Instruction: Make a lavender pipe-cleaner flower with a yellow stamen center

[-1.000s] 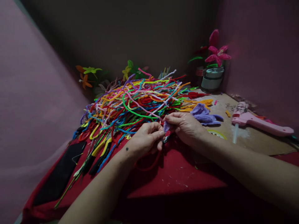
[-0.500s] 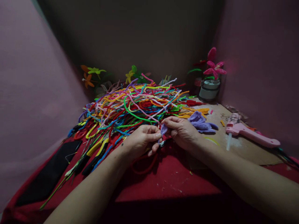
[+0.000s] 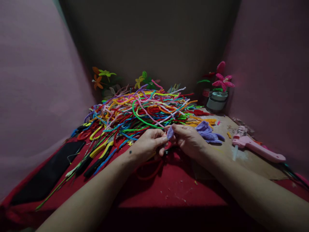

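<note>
Pinching purple petal-shaped piece point(image 3: 170, 132): left hand point(image 3: 151, 141), right hand point(image 3: 189, 139). Grey container point(image 3: 216, 102) holding pink flower point(image 3: 223, 82).

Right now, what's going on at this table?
Someone's left hand and right hand are together, pinching a small purple petal-shaped piece between them. Behind the hands is a heap of coloured fuzzy stems. More purple pieces and a pink glue gun lie on a board to the right; yellow-and-black pliers lie to the left.
</note>
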Demonstrator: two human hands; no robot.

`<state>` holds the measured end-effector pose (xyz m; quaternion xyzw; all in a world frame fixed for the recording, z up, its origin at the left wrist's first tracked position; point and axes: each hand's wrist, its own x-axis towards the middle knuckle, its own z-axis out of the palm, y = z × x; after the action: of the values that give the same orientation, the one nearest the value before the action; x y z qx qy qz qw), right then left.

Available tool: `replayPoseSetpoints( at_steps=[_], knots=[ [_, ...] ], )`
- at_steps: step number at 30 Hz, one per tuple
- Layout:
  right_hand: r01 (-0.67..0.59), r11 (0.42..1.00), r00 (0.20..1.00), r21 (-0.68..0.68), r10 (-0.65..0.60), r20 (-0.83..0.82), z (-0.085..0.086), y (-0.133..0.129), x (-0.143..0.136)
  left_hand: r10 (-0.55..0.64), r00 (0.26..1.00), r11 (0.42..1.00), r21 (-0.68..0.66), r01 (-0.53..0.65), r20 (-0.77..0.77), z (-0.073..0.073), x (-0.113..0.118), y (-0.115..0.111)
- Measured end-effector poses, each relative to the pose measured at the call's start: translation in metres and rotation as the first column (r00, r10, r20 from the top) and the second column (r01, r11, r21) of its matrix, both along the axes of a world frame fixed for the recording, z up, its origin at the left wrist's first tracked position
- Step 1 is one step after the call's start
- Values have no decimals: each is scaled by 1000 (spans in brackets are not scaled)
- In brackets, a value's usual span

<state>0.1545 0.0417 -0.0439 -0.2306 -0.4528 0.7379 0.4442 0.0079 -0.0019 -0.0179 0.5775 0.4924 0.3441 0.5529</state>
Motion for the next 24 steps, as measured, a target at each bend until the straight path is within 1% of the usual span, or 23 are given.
replayPoseSetpoints(
  at_steps=[3,6,9,12,14,17,19,21,24],
  knots=[
    [-7,1000,998,23,6,58,0,-1,1,35,999,999,23,-34,-42,1,0,0],
    [48,994,994,96,-57,94,0,-3,0,97,993,995,46,-94,-62,3,2,-2],
    [110,986,989,121,-121,90,-1,-6,-2,128,988,989,81,-121,-81,4,5,-2],
    [165,978,980,126,-177,86,-3,-7,-3,170,979,979,130,-155,-113,-1,7,0],
    [172,977,975,126,-188,121,-5,-8,-4,216,965,962,198,-185,-146,-6,7,1],
    [114,986,972,123,-137,190,-8,-9,-4,271,940,919,346,-188,-208,-12,7,3],
    [99,987,973,130,-123,195,-8,-10,-4,311,913,880,444,-171,-265,-14,7,2],
    [118,985,975,126,-139,176,-8,-11,-5,364,873,824,550,-139,-325,-16,7,1],
    [152,985,977,80,-162,137,-6,-13,-7,444,792,720,692,-37,-419,-19,8,0]
  ],
)
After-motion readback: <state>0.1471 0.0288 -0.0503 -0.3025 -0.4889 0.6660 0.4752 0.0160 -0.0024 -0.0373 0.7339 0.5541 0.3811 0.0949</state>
